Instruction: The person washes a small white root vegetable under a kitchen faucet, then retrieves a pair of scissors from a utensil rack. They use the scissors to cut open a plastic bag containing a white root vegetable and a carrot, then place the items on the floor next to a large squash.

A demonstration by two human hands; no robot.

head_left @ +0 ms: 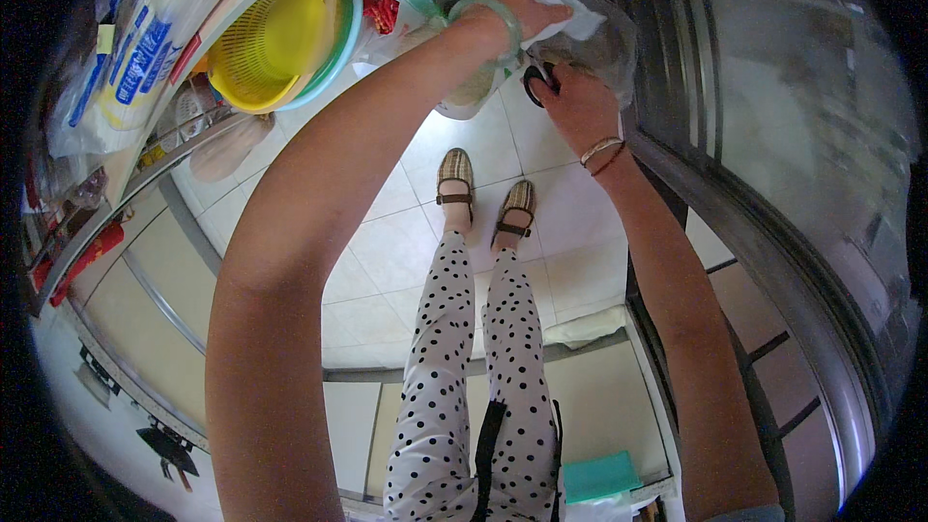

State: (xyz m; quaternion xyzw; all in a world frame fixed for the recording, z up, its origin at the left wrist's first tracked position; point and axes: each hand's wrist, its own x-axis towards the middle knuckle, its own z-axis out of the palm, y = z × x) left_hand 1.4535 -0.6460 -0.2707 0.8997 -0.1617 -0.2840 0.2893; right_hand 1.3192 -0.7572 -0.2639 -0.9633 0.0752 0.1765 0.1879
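Pale floor tiles [375, 249] lie below; both arms [333, 145] stretch forward, left fingers [553, 14] grasping white sheet [583, 22], right fingers [561, 87] black-handled scissors [532, 87].

left hand [522, 4]: grips white sheet [580, 21] | right hand [582, 108]: holds black looped handle [528, 79] | yellow basket [285, 34]: left of both hands

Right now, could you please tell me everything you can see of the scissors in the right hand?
The scissors show mainly as a smooth, black, rounded finger loop, apparently plastic, jutting out at the left side of the right hand, which grips them. They are held up off the tiled floor, near a clear plastic bag. The blades cannot be made out, so whether they are open is unclear.
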